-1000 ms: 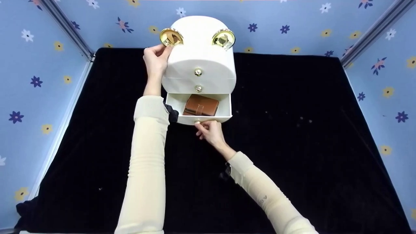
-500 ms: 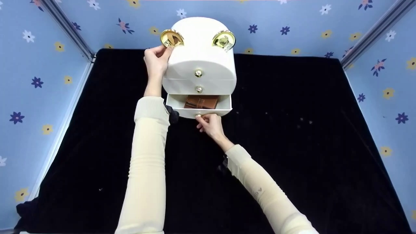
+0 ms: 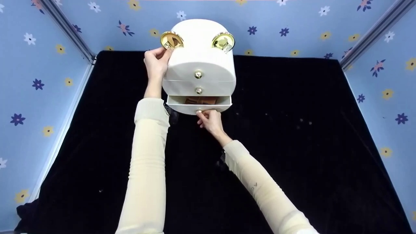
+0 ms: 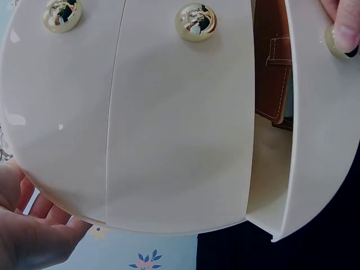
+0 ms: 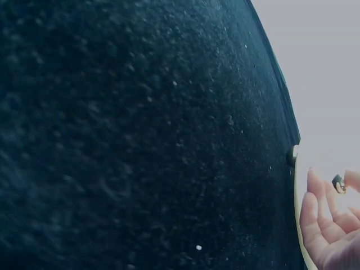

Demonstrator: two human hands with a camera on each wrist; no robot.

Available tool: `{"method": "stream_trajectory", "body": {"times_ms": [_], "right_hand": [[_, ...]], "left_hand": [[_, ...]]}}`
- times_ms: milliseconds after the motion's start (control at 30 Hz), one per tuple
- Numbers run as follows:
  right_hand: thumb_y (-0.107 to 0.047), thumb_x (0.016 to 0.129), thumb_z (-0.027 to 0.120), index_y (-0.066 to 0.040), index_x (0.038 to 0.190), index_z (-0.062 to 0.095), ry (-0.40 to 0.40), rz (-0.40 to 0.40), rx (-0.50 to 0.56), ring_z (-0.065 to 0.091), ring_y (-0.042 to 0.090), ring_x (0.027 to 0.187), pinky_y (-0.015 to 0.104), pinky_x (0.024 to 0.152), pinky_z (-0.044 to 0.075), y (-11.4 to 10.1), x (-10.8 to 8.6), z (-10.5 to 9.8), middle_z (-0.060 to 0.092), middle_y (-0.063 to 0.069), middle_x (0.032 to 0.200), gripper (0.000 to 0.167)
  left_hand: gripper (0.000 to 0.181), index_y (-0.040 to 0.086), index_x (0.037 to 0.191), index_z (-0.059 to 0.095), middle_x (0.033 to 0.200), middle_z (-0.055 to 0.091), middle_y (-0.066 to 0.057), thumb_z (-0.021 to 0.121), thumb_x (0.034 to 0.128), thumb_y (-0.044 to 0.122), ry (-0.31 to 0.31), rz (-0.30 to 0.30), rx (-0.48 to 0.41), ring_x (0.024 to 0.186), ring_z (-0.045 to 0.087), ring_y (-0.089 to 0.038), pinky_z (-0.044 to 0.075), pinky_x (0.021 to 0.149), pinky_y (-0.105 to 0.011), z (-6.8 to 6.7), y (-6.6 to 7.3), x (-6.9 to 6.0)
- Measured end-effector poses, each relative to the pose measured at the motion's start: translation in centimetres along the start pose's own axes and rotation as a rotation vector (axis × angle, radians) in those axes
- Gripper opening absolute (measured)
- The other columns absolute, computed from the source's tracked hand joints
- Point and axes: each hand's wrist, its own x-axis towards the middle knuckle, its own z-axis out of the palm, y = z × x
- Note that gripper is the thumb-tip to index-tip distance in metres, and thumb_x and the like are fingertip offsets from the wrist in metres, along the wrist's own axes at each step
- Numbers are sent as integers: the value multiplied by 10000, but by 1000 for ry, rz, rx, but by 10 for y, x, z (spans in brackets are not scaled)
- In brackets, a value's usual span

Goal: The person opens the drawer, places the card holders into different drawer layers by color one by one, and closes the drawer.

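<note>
A white rounded jewelry box [image 3: 199, 58] with stacked drawers stands at the back, two round gold ornaments on its top. My left hand [image 3: 156, 63] holds the box at its left side, thumb and fingers at the base of the left gold ornament [image 3: 172, 40]; its fingers are partly hidden. The bottom drawer [image 3: 182, 109] is partly pulled out. Inside lies a brown wallet with a strap [image 4: 273, 67], partly covered by the drawer front. My right hand [image 3: 211, 121] pinches the gold knob [image 4: 337, 45] of that drawer between thumb and finger.
Black cloth [image 3: 292, 146] covers the table around the box. Blue flowered walls [image 3: 269, 19] stand behind it and at both sides. Two upper drawers with gold knobs [image 3: 198, 90] sit closed above the bottom one.
My right hand has moved away from me, toward the box, and the bottom drawer has slid inward. Less of the wallet shows. My left hand has stayed at the ornament.
</note>
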Motion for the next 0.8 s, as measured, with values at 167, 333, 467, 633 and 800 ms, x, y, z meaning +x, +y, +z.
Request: {"method": "stream_trajectory", "body": {"times_ms": [167, 333, 467, 633, 800], "right_hand": [[-212, 871, 576, 42, 822, 673, 5, 15, -4, 603, 280, 493, 208, 407, 448, 0, 7, 1, 627, 119, 570, 276], [-230, 872, 575, 37, 823, 674, 7, 28, -26, 603, 256, 486, 197, 406, 441, 0, 14, 0, 628, 102, 567, 289], [-228, 874, 573, 38, 818, 670, 4, 36, -28, 602, 252, 482, 194, 404, 439, -1, 18, -2, 624, 96, 561, 289], [-224, 873, 576, 25, 828, 675, 5, 52, -33, 597, 236, 471, 200, 401, 442, -3, 24, -3, 620, 98, 557, 272], [-221, 873, 576, 23, 812, 674, 6, 63, -44, 593, 221, 460, 206, 404, 450, -5, 28, -2, 624, 107, 562, 270]], "left_hand": [[274, 107, 1030, 677, 974, 662, -49, 658, 803, 259, -1, 9, -6, 870, 599, -93, 430, 768, -164, -1, -1, 1], [265, 100, 1021, 682, 967, 663, -51, 664, 800, 245, 0, 10, -17, 861, 601, -86, 434, 762, -165, -1, -1, 0], [269, 90, 1028, 677, 974, 661, -60, 664, 801, 235, -2, 3, -35, 861, 600, -92, 438, 758, -171, 0, -2, 1], [248, 76, 1008, 684, 953, 665, -70, 656, 805, 215, 4, 32, -29, 831, 602, -88, 440, 743, -167, 0, -2, 0], [243, 78, 1003, 687, 951, 666, -70, 658, 802, 210, 7, 36, -21, 825, 599, -83, 437, 745, -159, -1, -1, 0]]}}
